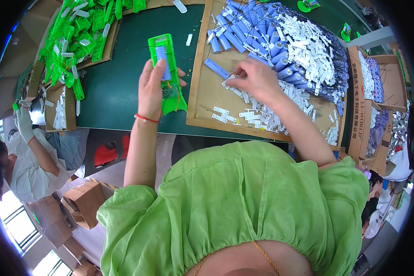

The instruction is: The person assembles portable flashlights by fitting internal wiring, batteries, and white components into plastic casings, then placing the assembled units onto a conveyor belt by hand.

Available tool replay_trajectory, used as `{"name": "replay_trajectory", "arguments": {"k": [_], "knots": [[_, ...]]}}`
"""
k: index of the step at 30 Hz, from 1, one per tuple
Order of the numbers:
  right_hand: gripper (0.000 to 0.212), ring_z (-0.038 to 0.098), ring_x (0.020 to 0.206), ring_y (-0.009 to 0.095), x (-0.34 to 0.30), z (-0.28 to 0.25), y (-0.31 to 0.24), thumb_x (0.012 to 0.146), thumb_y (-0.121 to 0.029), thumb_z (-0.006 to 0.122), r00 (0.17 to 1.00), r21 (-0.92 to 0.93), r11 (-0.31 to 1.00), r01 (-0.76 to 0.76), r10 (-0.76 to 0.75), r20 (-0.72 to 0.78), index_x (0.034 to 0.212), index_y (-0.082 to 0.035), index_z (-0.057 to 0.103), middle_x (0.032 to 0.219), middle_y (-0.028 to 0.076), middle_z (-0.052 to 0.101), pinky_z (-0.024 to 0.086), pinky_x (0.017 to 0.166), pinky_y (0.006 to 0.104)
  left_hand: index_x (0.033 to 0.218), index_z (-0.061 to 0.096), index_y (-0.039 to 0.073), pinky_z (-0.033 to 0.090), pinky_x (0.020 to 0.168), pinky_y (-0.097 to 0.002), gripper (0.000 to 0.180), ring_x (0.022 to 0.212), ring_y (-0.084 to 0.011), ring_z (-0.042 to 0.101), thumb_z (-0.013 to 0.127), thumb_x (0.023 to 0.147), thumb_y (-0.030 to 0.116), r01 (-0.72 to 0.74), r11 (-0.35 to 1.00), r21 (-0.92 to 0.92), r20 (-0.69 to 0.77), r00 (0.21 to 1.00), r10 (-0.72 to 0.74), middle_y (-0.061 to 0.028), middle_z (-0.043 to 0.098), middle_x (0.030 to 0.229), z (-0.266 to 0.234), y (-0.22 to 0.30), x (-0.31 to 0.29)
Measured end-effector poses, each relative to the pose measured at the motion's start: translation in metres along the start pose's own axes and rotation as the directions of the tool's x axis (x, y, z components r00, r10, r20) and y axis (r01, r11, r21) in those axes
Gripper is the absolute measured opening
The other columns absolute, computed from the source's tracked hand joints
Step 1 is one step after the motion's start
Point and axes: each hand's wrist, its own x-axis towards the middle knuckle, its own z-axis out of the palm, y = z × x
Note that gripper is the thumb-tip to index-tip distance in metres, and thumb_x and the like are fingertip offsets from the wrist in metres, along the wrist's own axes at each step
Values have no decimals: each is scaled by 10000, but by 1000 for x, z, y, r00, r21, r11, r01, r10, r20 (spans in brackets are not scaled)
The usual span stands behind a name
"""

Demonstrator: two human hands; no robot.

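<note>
Left hand (151, 87) clamped on green plastic housing (168, 73) with blue battery cell (163, 62) seated; right hand (255, 79) pinching white strip (228, 83) over wooden tray (202, 99).

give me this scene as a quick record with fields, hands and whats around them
left hand: holds a green plastic housing with a blue cylindrical cell in it
right hand: fingertips on small white strips in a wooden tray
tray contents: pile of blue cells, white strips
table: green mat, heap of green housings at far left
</note>
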Motion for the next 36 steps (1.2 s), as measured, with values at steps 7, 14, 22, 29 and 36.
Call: {"name": "replay_trajectory", "arguments": {"k": [7, 14, 22, 29, 36], "knots": [[251, 641, 664, 269, -11, -3, -9, 735, -234, 769, 969, 230, 943, 242, -249, 3, 807, -26, 646, 798, 110, 669, 495, 595, 353, 1095, 477, 29, 543, 610, -298, 265, 684, -186, 648, 477, 986, 270, 42, 997, -69, 107, 994, -34, -139, 638, 852, 14, -10, -5], [254, 634, 647, 215, -11, -31, -33, 678, -38, 767, 363, -378, 613, 693, -751, -552, 886, -12, 622, 847, 103, 650, 501, 504, 288, 1225, 447, 7, 537, 824, -339, 298, 924, -206, 656, 483, 989, 186, -46, 999, -8, 233, 971, 46, -151, 640, 1038, 32, -12, -7], [238, 636, 667, 218, 0, -42, -35, 663, -22, 759, 332, -455, 576, 679, -794, -509, 862, -8, 628, 856, 98, 643, 509, 513, 287, 1256, 426, -6, 521, 871, -338, 355, 990, -204, 640, 521, 976, 190, -36, 998, -47, 335, 941, 50, -142, 632, 1075, 44, -1, -7], [170, 654, 702, 244, 24, -51, -39, 735, -22, 733, 606, -141, 788, 599, -561, -564, 840, -29, 600, 874, 96, 657, 530, 578, 314, 1234, 488, -21, 507, 751, -258, 369, 862, -133, 641, 581, 951, 197, -21, 994, 111, 260, 966, -9, -81, 655, 993, 38, 3, 7], [135, 647, 736, 283, 57, -79, -45, 787, -29, 678, 680, -72, 723, 687, -675, -287, 894, -30, 597, 869, 88, 630, 525, 609, 345, 1140, 612, -13, 476, 648, -271, 392, 702, -84, 562, 661, 865, 261, -184, 849, 495, 282, 958, 44, -63, 658, 846, 25, 28, 25]]}}
